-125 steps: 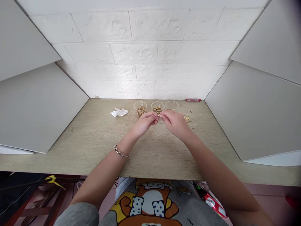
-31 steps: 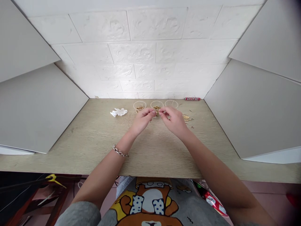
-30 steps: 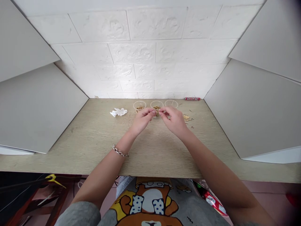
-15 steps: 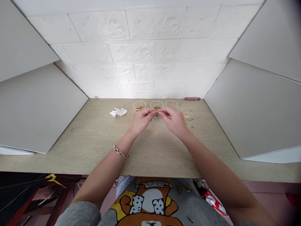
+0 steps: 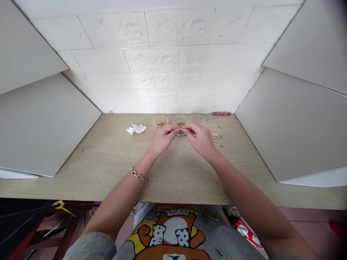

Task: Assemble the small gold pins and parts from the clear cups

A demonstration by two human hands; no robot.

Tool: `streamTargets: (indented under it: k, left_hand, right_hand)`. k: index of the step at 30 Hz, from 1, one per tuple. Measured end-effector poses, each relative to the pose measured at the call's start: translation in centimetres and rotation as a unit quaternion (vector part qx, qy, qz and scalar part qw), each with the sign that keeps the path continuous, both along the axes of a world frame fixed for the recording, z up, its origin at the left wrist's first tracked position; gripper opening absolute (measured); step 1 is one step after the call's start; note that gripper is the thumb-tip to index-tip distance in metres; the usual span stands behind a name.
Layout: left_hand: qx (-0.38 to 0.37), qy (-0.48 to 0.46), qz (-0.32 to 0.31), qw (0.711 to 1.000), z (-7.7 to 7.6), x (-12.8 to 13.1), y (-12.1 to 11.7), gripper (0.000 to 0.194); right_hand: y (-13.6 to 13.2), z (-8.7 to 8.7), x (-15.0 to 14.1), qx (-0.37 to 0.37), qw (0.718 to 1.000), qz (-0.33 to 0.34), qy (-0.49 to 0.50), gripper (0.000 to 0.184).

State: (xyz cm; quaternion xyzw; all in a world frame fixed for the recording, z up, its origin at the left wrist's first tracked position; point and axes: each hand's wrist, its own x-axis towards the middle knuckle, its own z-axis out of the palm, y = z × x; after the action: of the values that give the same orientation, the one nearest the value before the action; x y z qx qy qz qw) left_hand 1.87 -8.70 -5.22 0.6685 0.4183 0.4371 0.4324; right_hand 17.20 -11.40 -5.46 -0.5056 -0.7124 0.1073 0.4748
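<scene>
2 hands [image 5: 181,139] pinch together just before 3 cups [image 5: 180,120].

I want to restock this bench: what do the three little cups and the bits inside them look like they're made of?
The three cups look like thin clear plastic: the tabletop shows through their walls. The bits look like shiny brass-coloured metal, though too small to be sure. The rightmost cup seems empty.
</scene>
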Motion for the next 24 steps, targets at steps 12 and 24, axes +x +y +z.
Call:
streamTargets:
  k: [12, 24]
  left_hand:
    - [0.074, 0.056, -0.004, 0.996, -0.04, -0.19, 0.06, 0.022]
    - [0.208, 0.147, 0.010, 0.967, 0.12, -0.49, -0.12, 0.025]
  right_hand:
    - [-0.05, 0.11, -0.23, -0.039, 0.998, 0.008, 0.049, 0.014]
    - [-0.25, 0.83, -0.61, -0.177, 0.965, 0.040, 0.190, 0.013]
